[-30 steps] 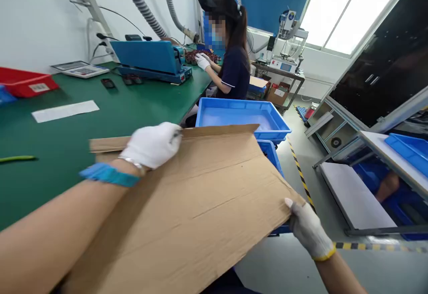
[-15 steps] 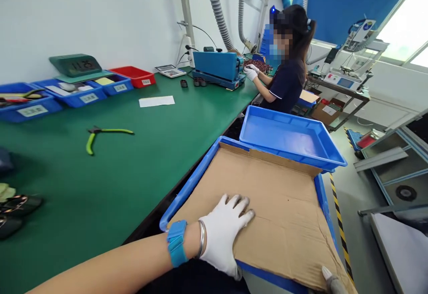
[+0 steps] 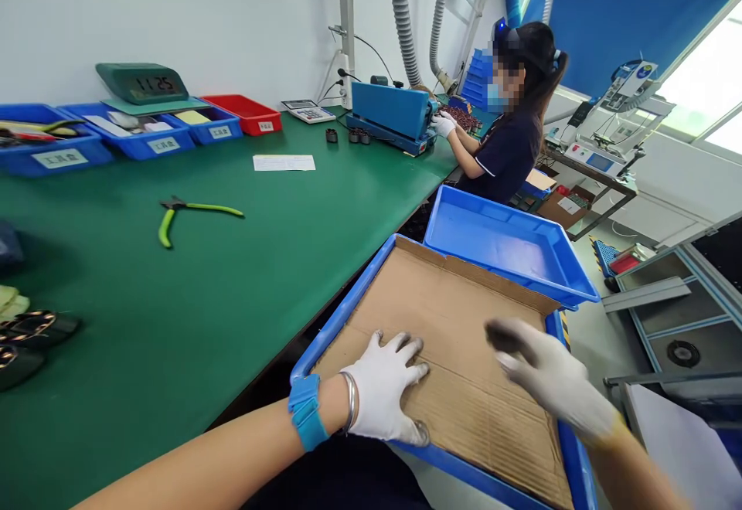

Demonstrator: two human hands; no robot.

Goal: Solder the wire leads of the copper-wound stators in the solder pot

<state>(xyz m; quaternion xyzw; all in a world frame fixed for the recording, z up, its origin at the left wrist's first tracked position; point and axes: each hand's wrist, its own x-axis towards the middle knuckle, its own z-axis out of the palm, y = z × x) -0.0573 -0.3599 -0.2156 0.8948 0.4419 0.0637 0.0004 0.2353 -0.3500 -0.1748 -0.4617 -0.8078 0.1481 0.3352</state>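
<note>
A brown cardboard sheet (image 3: 464, 317) lines a blue plastic tray (image 3: 342, 313) beside the bench. My left hand (image 3: 386, 386), in a white glove with darkened fingertips, lies on the sheet near its left front part, fingers spread. Over the right part of the cardboard hovers my right hand (image 3: 545, 375), also gloved and smeared by motion. Its fingers look loosely curled, and nothing shows in them. A second blue tray (image 3: 492, 243) adjoins the lined one at its far side.
Green-handled cutters (image 3: 200, 209) and a paper strip (image 3: 284, 163) lie on the green bench (image 3: 243, 301). Dark ring-shaped parts (image 3: 38, 332) sit at its left edge. Small bins (image 3: 168, 143) line the wall. A co-worker (image 3: 507, 124) sits by a blue machine (image 3: 388, 112).
My right hand has risen from the cardboard's near right corner and moved up over the sheet. The sheet's right side now sits lower inside the tray. My left hand stays on the cardboard.
</note>
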